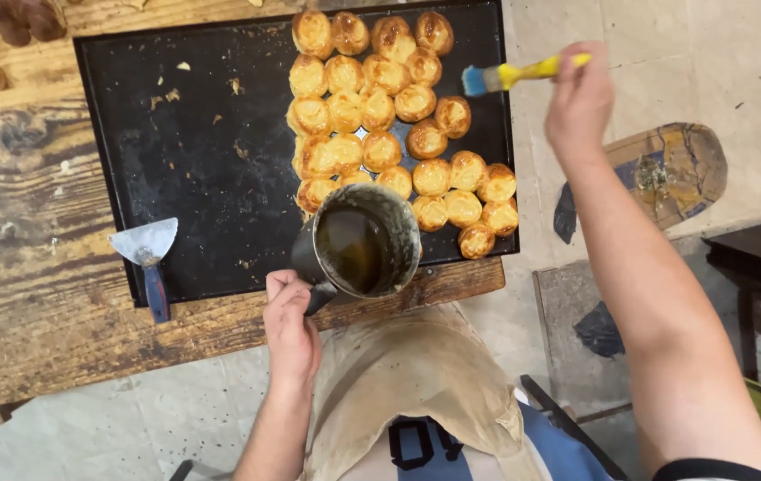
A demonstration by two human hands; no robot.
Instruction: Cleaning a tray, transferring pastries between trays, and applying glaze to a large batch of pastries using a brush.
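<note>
Yellow brush [523,71] lies level — bristles pointing left.

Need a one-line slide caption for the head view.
Left hand holds a dark mug of glaze; right hand raises a yellow-handled brush over golden buns on a black tray.

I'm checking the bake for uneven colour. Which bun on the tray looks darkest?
The bun in the middle of the cluster on the black tray, just below the right-edge bun under the brush. It is deep glossy brown; its neighbours are paler golden.
</note>
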